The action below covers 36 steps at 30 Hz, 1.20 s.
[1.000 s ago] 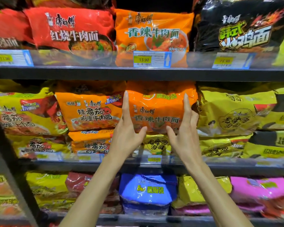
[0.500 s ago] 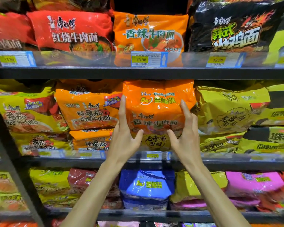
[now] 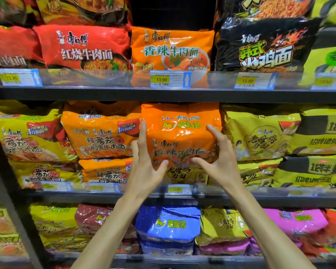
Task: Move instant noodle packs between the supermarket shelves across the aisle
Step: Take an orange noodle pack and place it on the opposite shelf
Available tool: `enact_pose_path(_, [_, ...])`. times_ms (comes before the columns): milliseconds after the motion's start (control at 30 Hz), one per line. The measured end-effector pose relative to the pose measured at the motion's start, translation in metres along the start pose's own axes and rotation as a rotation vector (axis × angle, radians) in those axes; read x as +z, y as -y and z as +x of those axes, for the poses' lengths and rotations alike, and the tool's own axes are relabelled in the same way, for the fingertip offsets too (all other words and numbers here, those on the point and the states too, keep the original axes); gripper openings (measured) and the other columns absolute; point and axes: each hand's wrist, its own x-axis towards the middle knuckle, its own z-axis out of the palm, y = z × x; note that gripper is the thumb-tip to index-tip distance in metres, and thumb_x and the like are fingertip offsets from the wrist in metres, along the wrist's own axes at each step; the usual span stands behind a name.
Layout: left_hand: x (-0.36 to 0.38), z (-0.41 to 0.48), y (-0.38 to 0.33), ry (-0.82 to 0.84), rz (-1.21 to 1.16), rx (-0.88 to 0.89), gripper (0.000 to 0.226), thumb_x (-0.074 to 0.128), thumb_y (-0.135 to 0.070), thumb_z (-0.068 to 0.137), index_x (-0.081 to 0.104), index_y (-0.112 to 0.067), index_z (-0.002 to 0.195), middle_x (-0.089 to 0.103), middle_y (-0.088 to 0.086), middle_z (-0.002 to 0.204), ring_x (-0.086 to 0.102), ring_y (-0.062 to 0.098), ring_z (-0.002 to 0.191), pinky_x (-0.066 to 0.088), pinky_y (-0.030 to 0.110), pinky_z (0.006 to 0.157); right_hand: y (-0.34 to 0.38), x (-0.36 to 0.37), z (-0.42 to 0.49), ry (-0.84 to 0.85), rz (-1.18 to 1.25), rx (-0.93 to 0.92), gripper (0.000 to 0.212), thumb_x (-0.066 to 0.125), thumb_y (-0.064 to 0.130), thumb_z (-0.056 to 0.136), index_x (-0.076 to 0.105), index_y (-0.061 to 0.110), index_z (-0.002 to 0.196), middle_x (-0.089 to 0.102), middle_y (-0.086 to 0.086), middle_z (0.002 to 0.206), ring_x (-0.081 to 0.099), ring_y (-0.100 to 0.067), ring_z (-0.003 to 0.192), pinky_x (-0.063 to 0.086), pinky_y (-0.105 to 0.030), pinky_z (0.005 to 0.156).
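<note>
An orange multi-pack of instant noodles stands on the middle shelf, resting on a yellow pack. My left hand grips its left side, fingers running up the edge and thumb across the lower front. On the pack's right side my right hand holds it, fingers bent round the edge and thumb under the front. The pack's top nearly reaches the upper shelf.
Orange tomato-beef packs crowd the left and yellow packs the right. Red, orange and black packs line the upper shelf behind price tags. Blue, yellow and pink packs fill the lower shelf. A dark upright slants at left.
Both hands have closed further onto the orange pack's sides. The pack looks larger and nearer, with more of its front label showing.
</note>
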Motion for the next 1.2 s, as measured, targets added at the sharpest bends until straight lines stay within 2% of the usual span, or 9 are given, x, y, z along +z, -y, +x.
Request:
enact_pose_path(200, [-0.005,0.002,0.012,0.006,-0.031,0.027,0.120,0.077,-0.015,0.088,-0.015,-0.070,0.141,0.004,0.001,0.169,0.005,0.021,0.155,0.022,0.037,0.102,-0.001,-0.005,-0.002,0.005,0.005,-0.019,0.105,0.089,0.031,0.070,0.020,0.047,0.147,0.032,0.020,0.137,0.037,-0.007,0.125,0.044,-0.038,0.102])
enact_pose_path(333, [-0.006,0.000,0.012,0.000,-0.004,0.097,0.110,0.077,-0.013,0.088,-0.003,-0.043,0.157,0.029,-0.012,0.136,0.032,-0.021,0.116,0.038,0.028,0.091,-0.004,-0.009,-0.003,0.015,0.001,-0.032,0.110,0.089,0.035,0.069,0.013,0.057,0.146,0.028,0.026,0.139,0.040,-0.012,0.130,0.047,-0.054,0.102])
enact_pose_path(467, [-0.009,-0.003,0.009,-0.012,0.008,0.124,0.099,0.073,-0.009,0.092,0.002,-0.027,0.159,0.032,-0.009,0.148,0.032,0.030,0.106,0.041,0.025,0.072,-0.001,-0.009,-0.005,-0.007,0.032,-0.035,0.107,0.088,0.037,0.070,0.015,0.059,0.145,0.026,0.037,0.141,0.039,-0.013,0.134,0.046,-0.053,0.105])
enact_pose_path(533, [-0.011,-0.008,0.011,-0.026,0.002,0.132,0.098,0.071,-0.010,0.093,0.000,-0.031,0.157,0.023,-0.035,0.140,0.032,0.031,0.109,0.036,0.013,0.085,0.001,-0.011,-0.006,-0.009,0.049,-0.057,0.101,0.085,0.045,0.069,0.020,0.059,0.145,0.023,0.046,0.140,0.045,-0.020,0.132,0.049,-0.054,0.100])
enact_pose_path(633, [-0.016,-0.012,0.010,-0.018,-0.044,0.135,0.094,0.069,-0.011,0.095,0.000,-0.031,0.157,0.015,-0.041,0.136,0.035,0.027,0.111,0.025,-0.002,0.092,0.005,-0.015,-0.005,0.012,0.042,-0.063,0.094,0.078,0.063,0.066,0.026,0.054,0.144,0.022,0.049,0.137,0.048,-0.022,0.128,0.052,-0.053,0.095])
enact_pose_path(767, [-0.014,-0.014,0.008,-0.021,-0.038,0.134,0.093,0.068,-0.006,0.095,0.003,-0.025,0.159,0.011,-0.048,0.134,0.030,-0.032,0.116,0.017,-0.016,0.087,0.013,-0.017,-0.010,0.015,0.068,-0.042,0.094,0.076,0.055,0.069,0.023,0.053,0.146,0.020,0.048,0.137,0.045,-0.018,0.132,0.052,-0.049,0.099])
enact_pose_path(933, [-0.010,-0.019,0.009,-0.038,-0.009,0.146,0.101,0.074,-0.010,0.091,0.004,-0.033,0.160,0.024,-0.028,0.136,0.020,-0.037,0.120,0.023,-0.011,0.092,0.018,-0.017,-0.018,-0.027,0.127,-0.034,0.094,0.076,0.045,0.075,0.019,0.051,0.150,0.021,0.045,0.143,0.046,-0.017,0.136,0.051,-0.050,0.100])
enact_pose_path(1033, [-0.013,-0.021,0.008,-0.037,-0.043,0.152,0.107,0.077,-0.015,0.088,0.002,-0.053,0.154,0.018,-0.040,0.143,0.022,-0.031,0.129,0.026,-0.005,0.100,0.020,-0.018,-0.020,-0.030,0.129,-0.034,0.092,0.075,0.048,0.076,0.021,0.047,0.151,0.022,0.041,0.145,0.046,-0.017,0.135,0.052,-0.050,0.099])
enact_pose_path(1200, [-0.017,-0.028,-0.001,-0.038,-0.057,0.144,0.108,0.077,-0.023,0.088,-0.001,-0.064,0.150,0.010,-0.043,0.157,0.024,0.004,0.152,0.032,0.048,0.121,0.023,-0.023,-0.022,-0.031,0.090,-0.046,0.093,0.075,0.049,0.075,0.020,0.051,0.149,0.023,0.042,0.144,0.047,-0.018,0.134,0.050,-0.051,0.101])
